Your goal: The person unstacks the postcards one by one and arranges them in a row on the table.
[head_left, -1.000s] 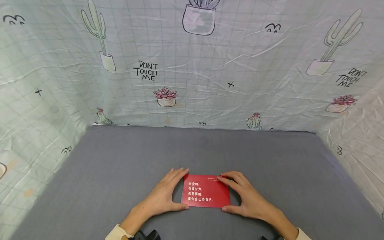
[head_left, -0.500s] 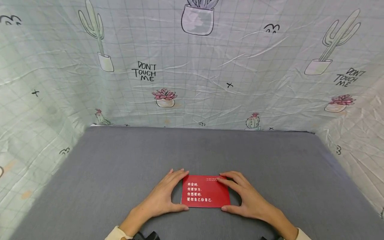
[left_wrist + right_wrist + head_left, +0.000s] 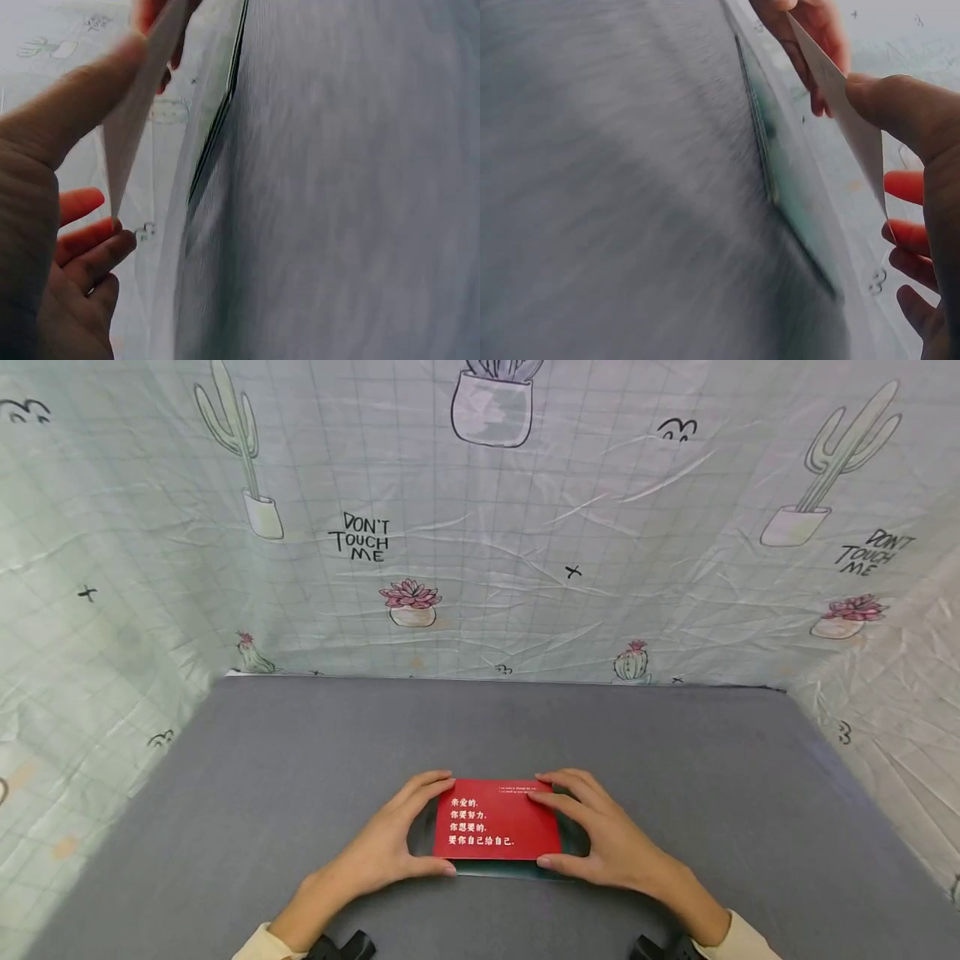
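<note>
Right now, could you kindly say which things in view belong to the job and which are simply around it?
In the job: red card, pinched by left hand and right hand; green stack beneath.
Just around: grey tabletop; printed sheet.

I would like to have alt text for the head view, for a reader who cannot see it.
A red card with white writing is in the grip of a left hand and a right hand, above a flat greenish item on a gray surface. Behind hangs cactus-printed cloth.
</note>
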The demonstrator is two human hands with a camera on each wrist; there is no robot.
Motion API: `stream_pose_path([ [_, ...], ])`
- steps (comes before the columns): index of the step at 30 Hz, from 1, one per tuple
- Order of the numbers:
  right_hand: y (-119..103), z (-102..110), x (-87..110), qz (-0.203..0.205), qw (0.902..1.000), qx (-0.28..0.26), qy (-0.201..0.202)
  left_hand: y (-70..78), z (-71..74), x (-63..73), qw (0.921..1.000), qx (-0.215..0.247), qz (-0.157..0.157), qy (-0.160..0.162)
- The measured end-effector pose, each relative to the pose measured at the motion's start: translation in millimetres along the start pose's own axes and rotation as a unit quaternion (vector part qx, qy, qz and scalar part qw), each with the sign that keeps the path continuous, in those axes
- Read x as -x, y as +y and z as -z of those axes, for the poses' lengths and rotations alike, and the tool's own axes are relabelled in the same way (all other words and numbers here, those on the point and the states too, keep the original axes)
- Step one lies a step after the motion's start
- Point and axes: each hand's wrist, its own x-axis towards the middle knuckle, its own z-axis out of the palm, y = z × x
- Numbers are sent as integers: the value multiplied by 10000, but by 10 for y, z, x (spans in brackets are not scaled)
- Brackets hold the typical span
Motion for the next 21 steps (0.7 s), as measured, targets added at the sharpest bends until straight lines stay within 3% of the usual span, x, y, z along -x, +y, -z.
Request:
stream_pose_path([
  [9, -102, -93, -348, 19, 9999, -130, 54, -141, 251, 45, 9991, -70, 25, 412],
  [21, -103, -189, -819, 40, 9998, -119, 179, -285, 604, 1, 9969, 127, 371, 680],
])
